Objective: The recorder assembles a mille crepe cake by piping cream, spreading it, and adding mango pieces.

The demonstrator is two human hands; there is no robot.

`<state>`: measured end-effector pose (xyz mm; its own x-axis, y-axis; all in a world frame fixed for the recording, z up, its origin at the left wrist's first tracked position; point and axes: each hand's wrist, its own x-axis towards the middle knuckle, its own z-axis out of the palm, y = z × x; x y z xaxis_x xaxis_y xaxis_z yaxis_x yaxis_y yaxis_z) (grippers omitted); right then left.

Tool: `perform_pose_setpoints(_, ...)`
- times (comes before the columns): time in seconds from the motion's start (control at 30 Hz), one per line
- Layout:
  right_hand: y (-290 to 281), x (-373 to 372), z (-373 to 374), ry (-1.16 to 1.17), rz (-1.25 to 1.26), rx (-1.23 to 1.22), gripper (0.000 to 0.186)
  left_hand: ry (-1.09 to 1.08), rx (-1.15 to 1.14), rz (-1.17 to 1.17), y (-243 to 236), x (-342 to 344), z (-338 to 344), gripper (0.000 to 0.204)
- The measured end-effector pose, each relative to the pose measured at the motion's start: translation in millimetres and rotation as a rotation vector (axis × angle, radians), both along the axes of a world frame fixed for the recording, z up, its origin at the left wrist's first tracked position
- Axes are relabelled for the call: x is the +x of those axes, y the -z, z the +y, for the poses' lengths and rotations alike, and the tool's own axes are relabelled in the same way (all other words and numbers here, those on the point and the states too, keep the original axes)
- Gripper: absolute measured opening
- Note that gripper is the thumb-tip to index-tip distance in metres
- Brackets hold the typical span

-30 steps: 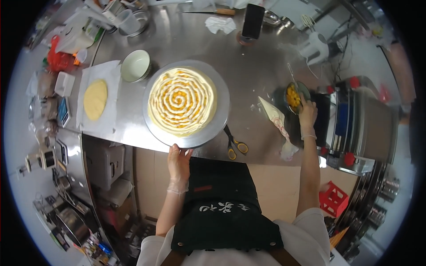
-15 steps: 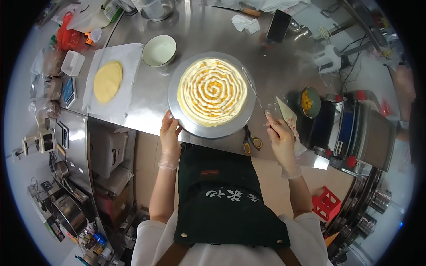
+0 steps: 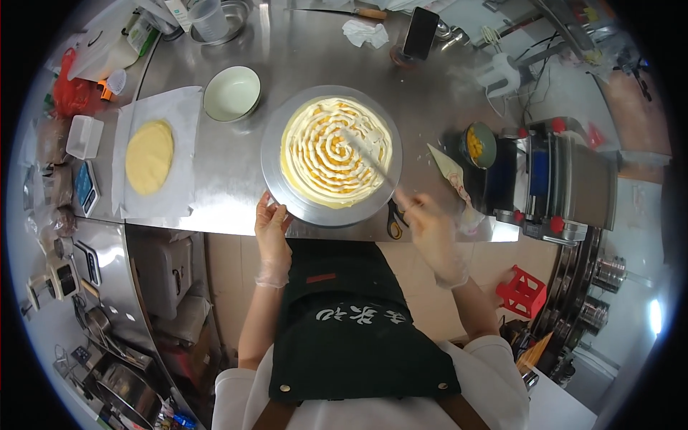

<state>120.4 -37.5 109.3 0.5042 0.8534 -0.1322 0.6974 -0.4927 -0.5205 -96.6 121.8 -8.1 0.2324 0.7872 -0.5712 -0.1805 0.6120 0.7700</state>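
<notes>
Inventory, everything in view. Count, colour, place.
Table: 1, silver, centre
Turntable: 1, silver, on table
Cake: 1, cream spiral over yellow, on turntable
Spatula: 1, silver, over cake
Scissors: 1, yellow-black, near turntable
Piping bag: 1, whitish, right of turntable
Filled bowl: 1, green, yellow pieces inside, table's right
Paper: 1, white, table's left
Dough-like disc: 1, pale yellow, on paper
Second bowl: 1, whitish, between paper and turntable
Phone: 1, black, table's far side
Mixer: 1, white, upper right
Crate: 1, red, lower right
Edge clutter: uncounted, mixed colours, picture rim
Apron: 1, dark green, on person
Left hand: 1, clear plastic cuff, at turntable rim
Right hand: 1, clear plastic cuff, holding spatula
</notes>
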Motion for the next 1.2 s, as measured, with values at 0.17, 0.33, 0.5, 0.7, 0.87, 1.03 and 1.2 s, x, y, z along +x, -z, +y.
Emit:
perform_pose_setpoints(0.17, -6, -9, 3, -0.087, -0.054, -0.027, 0.049, 0.021, -0.02, -0.001, 1, -2, -1, 0.045)
perform_pose_setpoints(0.33, -2, -13, 10, -0.057, 0.106, -0.03, 0.05, 0.03, -0.012, 0.018, 2, 0, -15, 0.043)
perform_pose_setpoints(0.5, -4, -12, -2, 0.074, 0.047, -0.035, 0.053, 0.033, -0.073, 0.079, -1, -2, -8, 0.037)
perform_pose_setpoints(0.7, 11, -46, -15, 0.007, 0.132, 0.113, 0.054, 0.112, -0.126, 0.049, 19, -3, -39, 0.021)
perform_pose_setpoints(0.87, 8, -44, -18, 0.142, 0.168, 0.126, 0.053, 0.175, -0.19, 0.007, 8, 0, -33, 0.026)
perform_pose_setpoints(1.03, 6, -51, -17, 0.076, 0.082, 0.119, 0.051, 0.08, -0.096, 0.082, -1, 4, -23, 0.029)
perform_pose_setpoints(1.2, 4, -66, -14, 0.111, 0.078, 0.104, 0.052, 0.167, -0.182, -0.05, 4, 13, -48, 0.024)
